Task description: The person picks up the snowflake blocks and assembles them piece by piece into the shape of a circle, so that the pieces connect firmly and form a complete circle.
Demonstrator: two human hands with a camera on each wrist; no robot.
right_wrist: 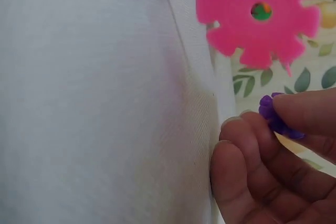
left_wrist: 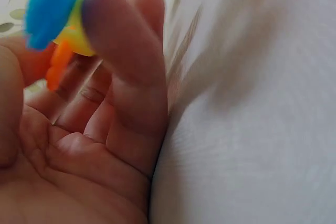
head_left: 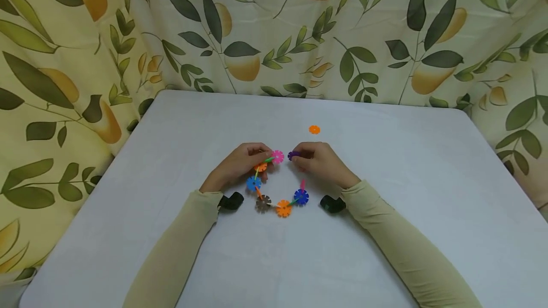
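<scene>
A curved chain of notched plastic snap discs hangs from my left hand (head_left: 239,163), which pinches it near its upper end. At that end a pink disc (head_left: 278,157) pokes out past my fingertips. A light blue disc (head_left: 253,183), a brown disc (head_left: 263,203), an orange disc (head_left: 283,208) and a dark blue disc (head_left: 301,197) follow along the curve. Its other end is a second pink disc (right_wrist: 257,35), edge-on in the head view. Between thumb and finger my right hand (head_left: 323,161) holds a purple disc (right_wrist: 273,118), a small gap away from the first pink one.
Beyond my right hand a loose orange disc (head_left: 314,129) lies on the white table (head_left: 385,156). Dark wrist-worn pieces show beside the left cuff (head_left: 210,198) and the right cuff (head_left: 353,194). Leaf-patterned curtains (head_left: 278,32) hang behind the table and at both sides.
</scene>
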